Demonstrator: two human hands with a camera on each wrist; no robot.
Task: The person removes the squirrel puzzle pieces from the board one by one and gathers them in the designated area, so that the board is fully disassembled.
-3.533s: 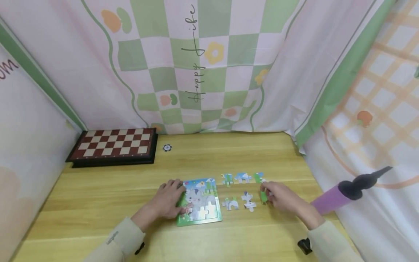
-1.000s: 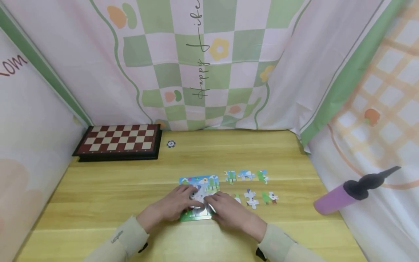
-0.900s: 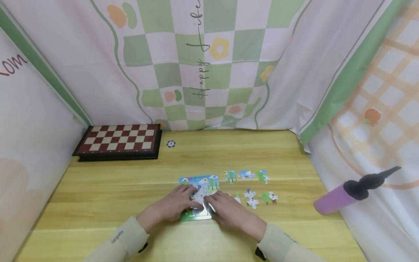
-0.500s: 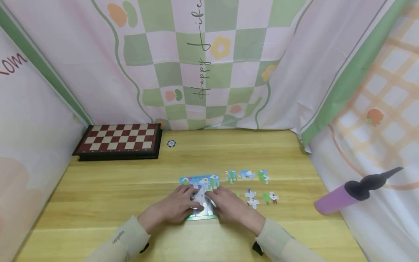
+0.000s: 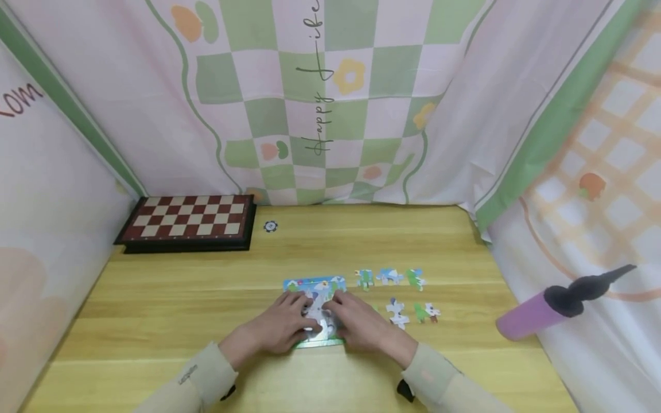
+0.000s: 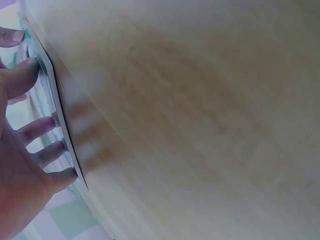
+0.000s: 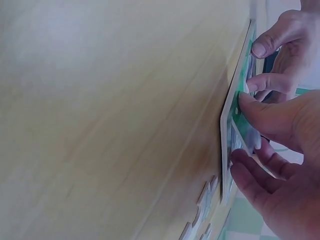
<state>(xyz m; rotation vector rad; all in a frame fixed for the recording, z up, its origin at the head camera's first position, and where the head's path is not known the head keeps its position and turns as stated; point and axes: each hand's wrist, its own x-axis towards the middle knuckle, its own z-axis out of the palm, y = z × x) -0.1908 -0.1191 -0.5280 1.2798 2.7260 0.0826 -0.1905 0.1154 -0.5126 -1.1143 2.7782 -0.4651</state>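
A jigsaw puzzle board (image 5: 315, 281) with a cartoon picture and green lower border lies on the wooden table. My left hand (image 5: 276, 326) rests on its left side, thumb on the picture and several fingers touching the far edge in the left wrist view. My right hand (image 5: 364, 324) is over the board's right side. In the right wrist view its thumb and fingers pinch a green-edged puzzle piece (image 7: 242, 120), which tilts against the board. The hands hide much of the picture.
Several loose puzzle pieces (image 5: 389, 276) lie right of the board, one mostly hidden by the right hand. A folded chessboard (image 5: 188, 221) sits at the back left beside a small round chip (image 5: 271, 226). A purple pump (image 5: 532, 312) with a black nozzle stands at the right edge.
The right hand has moved left from the loose pieces onto the board with a piece. The left hand has slid further over the board. Over the last second, the right hand has shifted only slightly.
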